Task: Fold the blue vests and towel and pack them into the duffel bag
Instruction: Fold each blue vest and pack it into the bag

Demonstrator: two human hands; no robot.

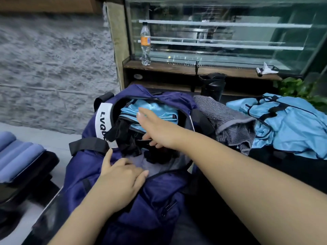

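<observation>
One folded vest [150, 110] lies in the open bag [155, 200] under the flat right hand [155, 131]; left hand [120, 181] grips the bag's near rim.

I count one navy duffel bag [150, 206], one folded blue vest [152, 110] inside, one grey towel [228, 121], one plastic bottle [145, 45] far back, and two hands.

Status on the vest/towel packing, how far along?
Done: one folded blue vest already lies inside the open duffel bag. In hand: the right hand reaches flat over that vest, and the left hand holds the bag's near edge. Left: the grey towel and the unfolded blue vests beside the bag are not yet packed.
</observation>
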